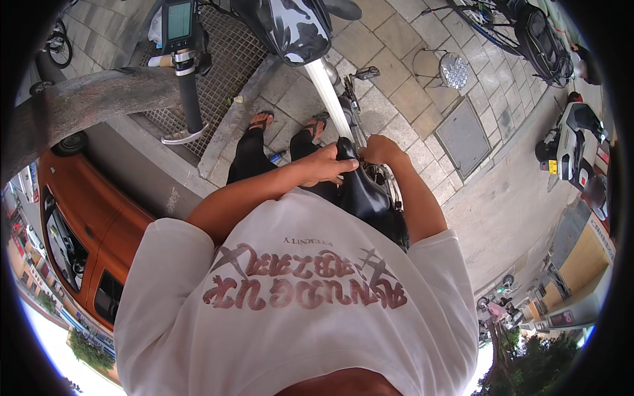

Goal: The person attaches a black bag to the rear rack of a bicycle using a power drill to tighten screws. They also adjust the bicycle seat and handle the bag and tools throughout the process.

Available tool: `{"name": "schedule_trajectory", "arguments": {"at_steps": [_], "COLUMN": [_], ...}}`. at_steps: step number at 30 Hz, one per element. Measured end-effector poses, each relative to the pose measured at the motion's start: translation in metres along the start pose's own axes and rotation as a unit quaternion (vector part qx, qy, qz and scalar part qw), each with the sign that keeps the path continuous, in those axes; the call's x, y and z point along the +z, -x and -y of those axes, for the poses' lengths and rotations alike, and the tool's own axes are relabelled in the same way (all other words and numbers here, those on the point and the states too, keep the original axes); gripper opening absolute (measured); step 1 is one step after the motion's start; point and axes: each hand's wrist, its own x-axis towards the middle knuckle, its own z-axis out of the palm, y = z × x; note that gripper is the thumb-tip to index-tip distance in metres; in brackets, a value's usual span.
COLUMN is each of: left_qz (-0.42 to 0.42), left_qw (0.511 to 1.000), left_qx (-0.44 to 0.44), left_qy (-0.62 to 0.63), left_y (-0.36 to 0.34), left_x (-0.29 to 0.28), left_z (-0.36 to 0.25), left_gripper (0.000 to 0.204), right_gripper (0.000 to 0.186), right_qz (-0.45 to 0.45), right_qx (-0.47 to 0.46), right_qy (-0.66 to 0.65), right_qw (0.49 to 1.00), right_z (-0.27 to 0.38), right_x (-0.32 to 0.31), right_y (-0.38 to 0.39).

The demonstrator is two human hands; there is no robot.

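Note:
A bicycle with a white frame tube (331, 99) stands right in front of me, its black saddle (364, 193) close against my shirt. My left hand (323, 166) grips the narrow nose of the saddle, thumb on top and fingers on its left side. Just right of the saddle nose, my right hand (383, 152) is closed with curled fingers; whatever they hold is hidden. Ahead are a black phone bag (294, 32) on the frame, a handlebar grip (190, 102) with a brake lever, and a small display (178, 23). A pedal (368, 72) shows beyond the tube.
On my left are a leaning tree trunk (99, 98), a metal grate (228, 46) and an orange car (109, 211). To the right lie a round stool (454, 70), a metal ground cover (463, 137), a white scooter (573, 142) and another bicycle with a black bag (541, 43).

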Motion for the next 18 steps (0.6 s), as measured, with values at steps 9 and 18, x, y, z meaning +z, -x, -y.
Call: {"name": "schedule_trajectory", "arguments": {"at_steps": [9, 18], "left_qz": [-0.042, -0.086], "left_qw": [0.998, 0.991], "left_qx": [-0.03, -0.085], "left_qy": [0.019, 0.054], "left_y": [0.007, 0.006], "left_x": [0.005, 0.014], "left_z": [-0.005, -0.015], "left_gripper": [0.043, 0.033], "right_gripper": [0.061, 0.045], "right_qz": [0.264, 0.108], "right_qx": [0.043, 0.003], "right_qy": [-0.562, -0.42], "right_qw": [0.783, 0.901], "right_z": [-0.082, -0.052], "right_x": [0.041, 0.041], "right_y": [-0.034, -0.017]}}
